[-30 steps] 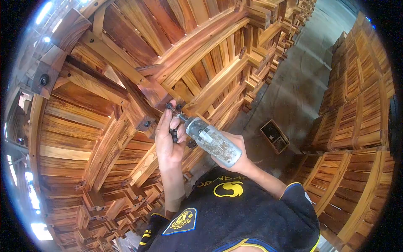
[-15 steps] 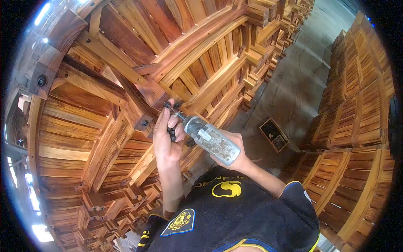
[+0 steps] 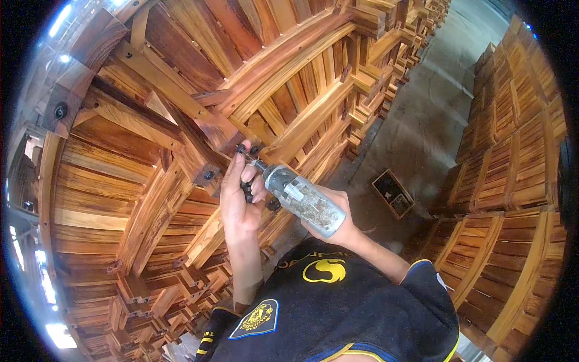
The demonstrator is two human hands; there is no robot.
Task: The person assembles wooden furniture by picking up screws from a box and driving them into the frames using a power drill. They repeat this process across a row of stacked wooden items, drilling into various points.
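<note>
My right hand (image 3: 339, 218) is wrapped round a grey, scuffed power screwdriver (image 3: 313, 208), mostly hidden behind its body. The tool's tip reaches up and left to the fingertips of my left hand (image 3: 238, 196). My left thumb and fingers pinch a small round black foot pad (image 3: 241, 148) against the end of a square wooden leg (image 3: 222, 134). Another black pad (image 3: 254, 149) shows just beside it. More dark pieces (image 3: 246, 189) are tucked in my left palm. A neighbouring wooden leg (image 3: 199, 166) has a black pad (image 3: 208, 175) on its end.
Stacked slatted wooden furniture (image 3: 102, 187) fills the left and top. More slatted wooden pieces (image 3: 512, 145) stand along the right. An open wooden box (image 3: 380, 181) with dark contents sits on the grey concrete floor (image 3: 431, 114) between the rows.
Almost nothing differs. The view has shifted very slightly, while both hands and the screwdriver keep the same place at the leg end.
</note>
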